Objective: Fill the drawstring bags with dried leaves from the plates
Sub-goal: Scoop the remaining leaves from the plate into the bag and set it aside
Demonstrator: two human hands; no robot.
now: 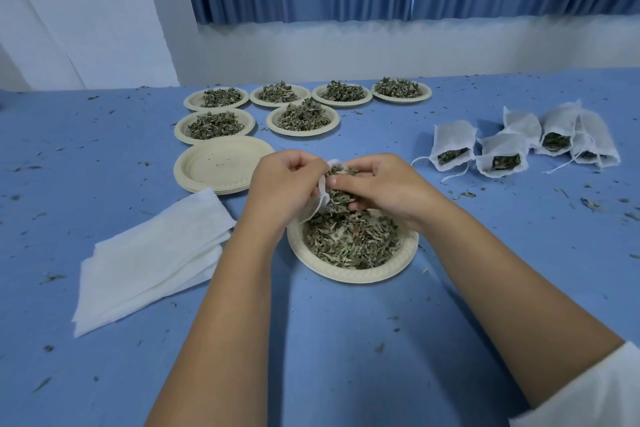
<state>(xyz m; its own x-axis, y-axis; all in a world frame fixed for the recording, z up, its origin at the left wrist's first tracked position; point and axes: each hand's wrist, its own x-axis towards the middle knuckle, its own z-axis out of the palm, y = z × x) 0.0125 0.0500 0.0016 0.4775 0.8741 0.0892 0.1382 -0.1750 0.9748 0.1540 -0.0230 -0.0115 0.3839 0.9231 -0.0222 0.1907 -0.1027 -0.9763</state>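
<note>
At lower left, a stack of flat, gauzy white pouches (152,253) is lying beside round, ridged empty paper plates (214,163). At centre, our left hand (284,184) is pinching the mouth of a thin white drawstring bag (322,189). Our right hand (377,187), fingers curled, is gripping crumbly dried leaves (337,201) at that mouth, above a heaped plate (349,277). At right, filled bags (519,149) are lying open-mouthed.
</note>
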